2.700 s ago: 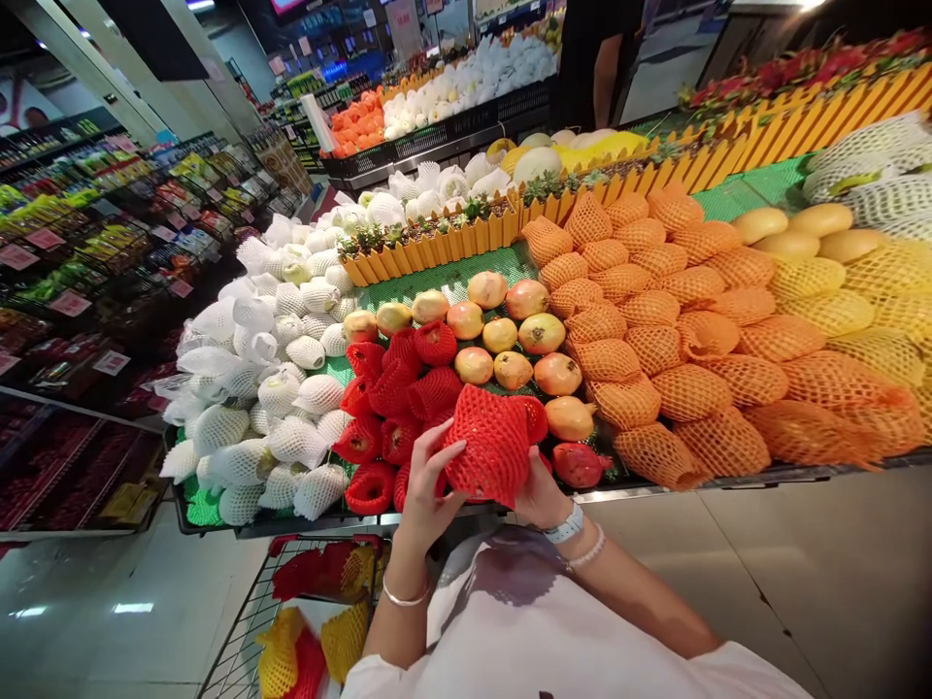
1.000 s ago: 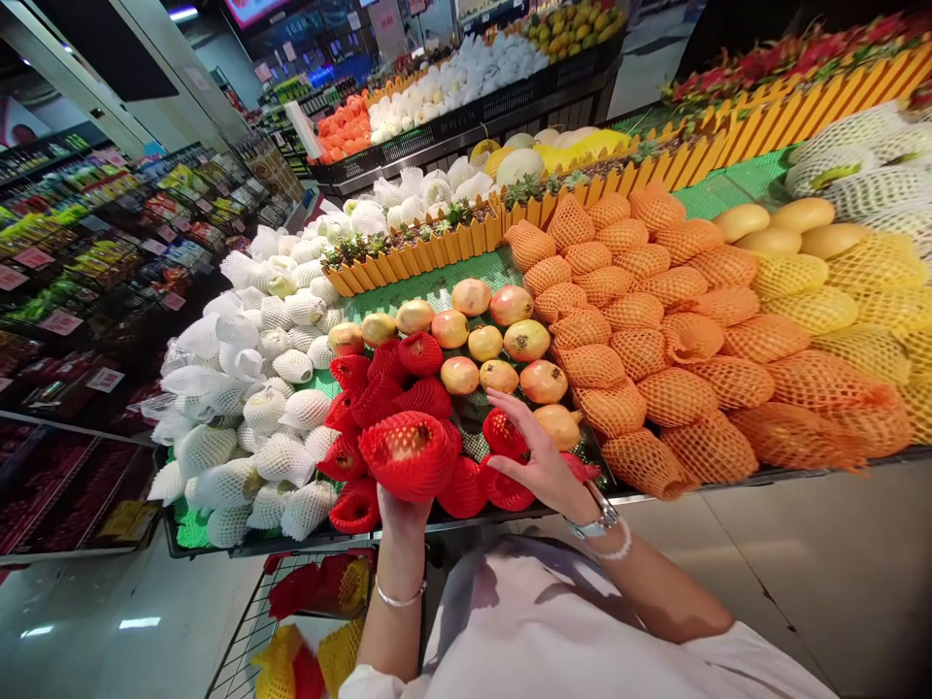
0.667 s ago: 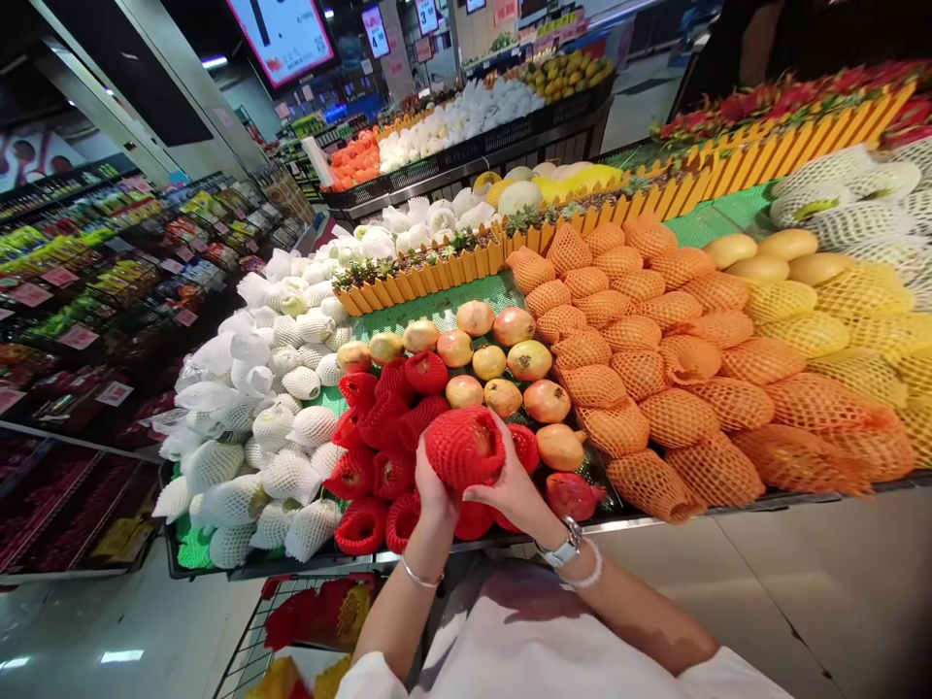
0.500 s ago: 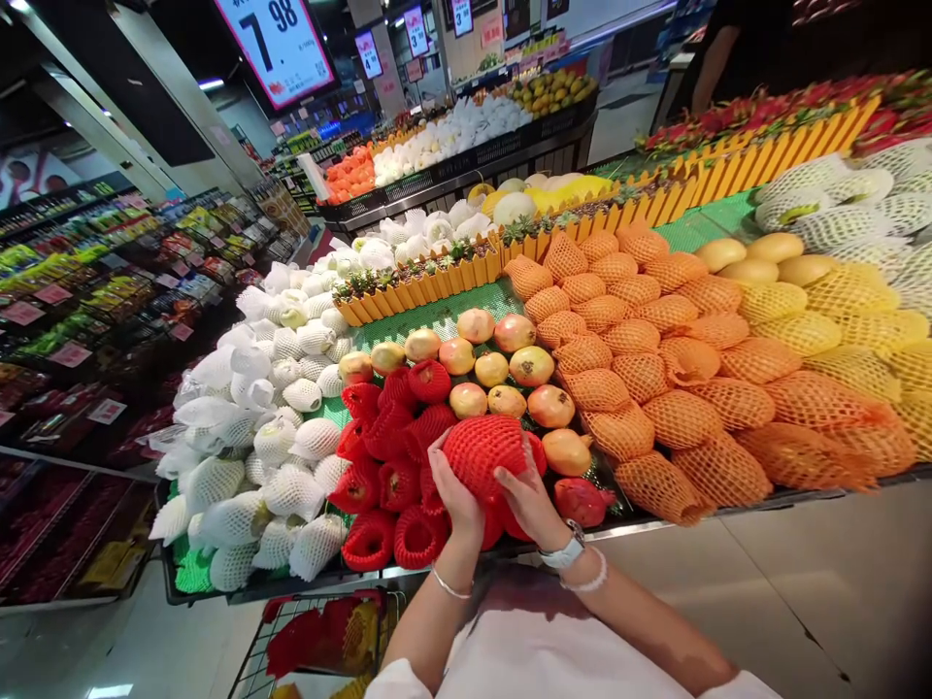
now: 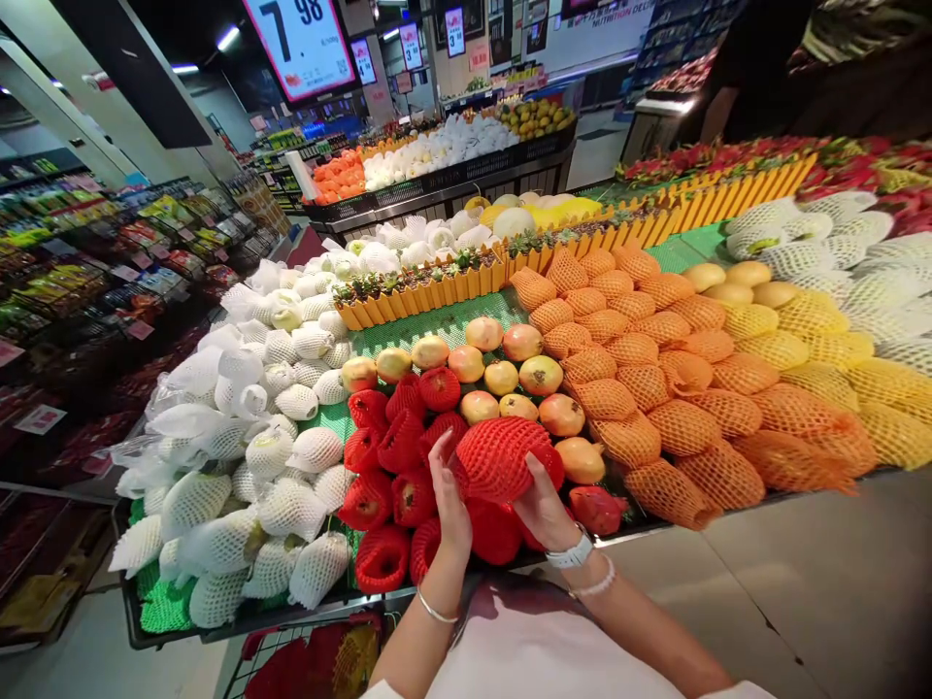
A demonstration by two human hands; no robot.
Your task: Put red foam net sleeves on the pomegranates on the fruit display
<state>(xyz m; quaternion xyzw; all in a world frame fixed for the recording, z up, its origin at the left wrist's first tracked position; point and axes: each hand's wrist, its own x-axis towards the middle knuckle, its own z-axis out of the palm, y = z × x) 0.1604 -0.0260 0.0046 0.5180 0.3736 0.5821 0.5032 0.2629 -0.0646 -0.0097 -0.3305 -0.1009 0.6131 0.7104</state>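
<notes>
A fruit wrapped in a red foam net [image 5: 502, 456] is held between both my hands just above the display. My left hand [image 5: 449, 500] presses its left side with the fingers pointing up. My right hand [image 5: 545, 505] cups its right underside, a watch on the wrist. Around it lie more red-netted fruits [image 5: 397, 442] and, just behind, bare pomegranates [image 5: 502, 374]. The fruit inside the net is hidden.
White-netted fruit [image 5: 269, 427] is piled at the left, orange-netted fruit [image 5: 655, 359] at the right, yellow-netted fruit [image 5: 822, 330] further right. A yellow fence divider [image 5: 437, 286] runs behind. A cart [image 5: 306, 660] with spare nets stands below left. A person [image 5: 749, 68] stands far back right.
A second ago my left hand alone held the netted fruit at the left; it moved right and my right hand closed on it. The view has tilted upward.
</notes>
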